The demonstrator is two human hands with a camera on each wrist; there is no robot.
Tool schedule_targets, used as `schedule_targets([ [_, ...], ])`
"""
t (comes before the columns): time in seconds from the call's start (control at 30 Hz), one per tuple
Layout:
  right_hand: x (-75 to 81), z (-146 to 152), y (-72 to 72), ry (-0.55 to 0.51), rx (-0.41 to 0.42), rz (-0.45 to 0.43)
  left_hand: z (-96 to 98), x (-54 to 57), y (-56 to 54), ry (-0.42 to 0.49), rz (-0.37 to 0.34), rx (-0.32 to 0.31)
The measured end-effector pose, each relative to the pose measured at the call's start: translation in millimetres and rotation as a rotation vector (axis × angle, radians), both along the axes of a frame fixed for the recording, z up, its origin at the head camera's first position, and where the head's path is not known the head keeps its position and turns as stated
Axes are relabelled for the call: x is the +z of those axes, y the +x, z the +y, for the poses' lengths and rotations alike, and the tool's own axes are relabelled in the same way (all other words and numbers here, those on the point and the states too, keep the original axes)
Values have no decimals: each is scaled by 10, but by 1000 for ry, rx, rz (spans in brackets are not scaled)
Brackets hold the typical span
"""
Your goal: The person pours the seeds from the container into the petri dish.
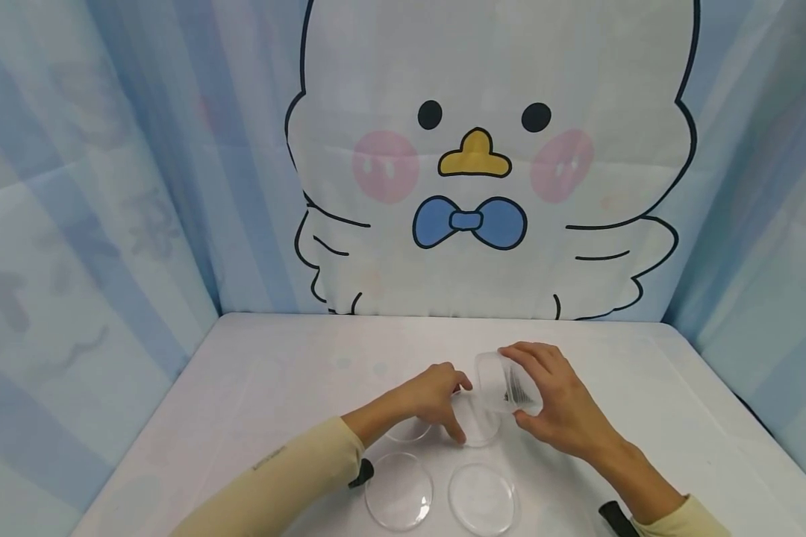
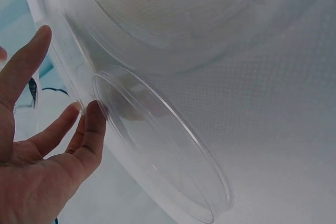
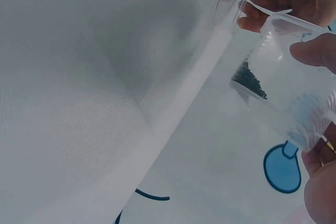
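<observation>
My right hand grips a clear plastic tub, tipped on its side above the table. Small dark grains lie along one wall inside it. My left hand holds the rim of a clear round petri dish between its thumb and fingers. That dish lies flat beneath the tub's left side. In the left wrist view, the fingertips touch near the rim, close to a neighbouring dish. Whether any grains are in the held dish, I cannot tell.
Two more clear dishes lie nearer me, one at front left and one at front right. Another dish is partly hidden under my left wrist. Behind the white table hangs a printed curtain.
</observation>
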State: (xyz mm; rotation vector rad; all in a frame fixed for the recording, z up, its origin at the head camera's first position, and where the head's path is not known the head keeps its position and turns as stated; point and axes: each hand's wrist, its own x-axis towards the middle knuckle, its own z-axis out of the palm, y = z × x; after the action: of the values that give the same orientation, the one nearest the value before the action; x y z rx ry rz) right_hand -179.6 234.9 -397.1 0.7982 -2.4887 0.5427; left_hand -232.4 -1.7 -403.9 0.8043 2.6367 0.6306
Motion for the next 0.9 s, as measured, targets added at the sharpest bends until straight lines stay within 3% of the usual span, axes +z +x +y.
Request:
schedule_targets([
  [0.9, 32, -103, 21, 103, 35, 143, 1, 11, -18, -10, 12, -14],
])
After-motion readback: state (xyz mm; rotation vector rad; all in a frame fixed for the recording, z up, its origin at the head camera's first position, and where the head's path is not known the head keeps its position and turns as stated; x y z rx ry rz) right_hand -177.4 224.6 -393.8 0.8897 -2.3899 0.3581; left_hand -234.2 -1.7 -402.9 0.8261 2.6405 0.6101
